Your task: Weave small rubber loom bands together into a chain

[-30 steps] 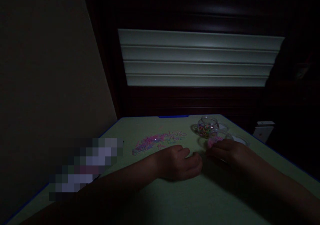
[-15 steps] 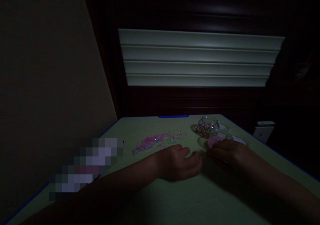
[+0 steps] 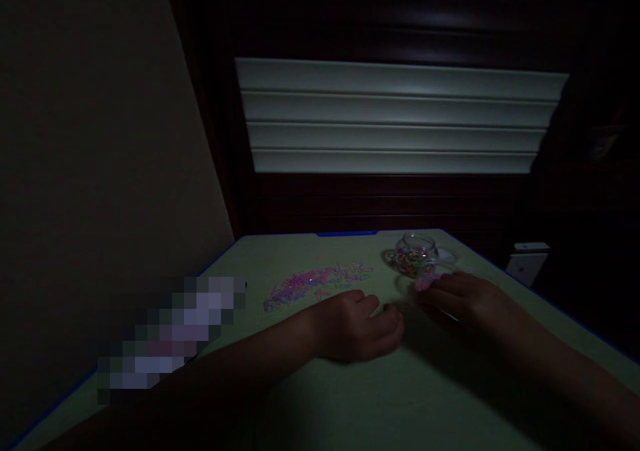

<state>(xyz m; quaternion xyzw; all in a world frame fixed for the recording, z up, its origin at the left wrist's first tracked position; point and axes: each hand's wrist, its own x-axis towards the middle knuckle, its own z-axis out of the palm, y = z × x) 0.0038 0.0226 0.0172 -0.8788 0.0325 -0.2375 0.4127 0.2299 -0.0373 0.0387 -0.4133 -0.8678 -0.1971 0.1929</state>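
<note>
In the dim head view, my left hand [image 3: 363, 325] rests low over the table with its fingers curled in. Anything between its fingertips is hidden. To its right, my right hand [image 3: 463, 299] has its fingers bent and close together at a small clear jar [image 3: 429, 279] holding pink pieces. The hand covers much of that jar, and its fingertips' contents cannot be made out. Just behind stands another round clear jar [image 3: 415, 255], open at the top, with multicoloured small bands inside. Left of the jars lies a spread pile of pink and purple small elastic bands [image 3: 305, 284].
The pale table [image 3: 350, 404] has a blue edge. A clear round lid [image 3: 447, 255] lies by the jars. At the left is a blurred-out flat object [image 3: 175, 334]. A white box-like item [image 3: 527, 266] stands beyond the right edge, a slatted panel [image 3: 395, 117] behind.
My right hand has shifted slightly up and covers more of the jar with pink pieces. My left hand has stayed almost still.
</note>
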